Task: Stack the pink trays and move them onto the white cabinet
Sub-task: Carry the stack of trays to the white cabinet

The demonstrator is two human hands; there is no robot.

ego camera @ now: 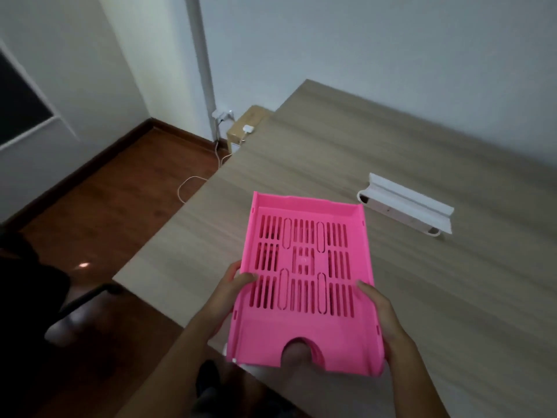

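Observation:
A stack of pink slotted trays (304, 285) is held above the near corner of the wooden table (407, 164), tilted a little away from me. More than one tray edge shows at the near notch, nested together. My left hand (230, 294) grips the left side wall, thumb on the tray floor. My right hand (381, 315) grips the right side wall in the same way. No white cabinet shows in the head view.
A white bracket-like holder (407, 203) lies on the table to the right. A cardboard box (244, 125) with a white charger and cables stands by the wall behind the table's far corner. A dark chair base (84, 300) is on the wooden floor at left.

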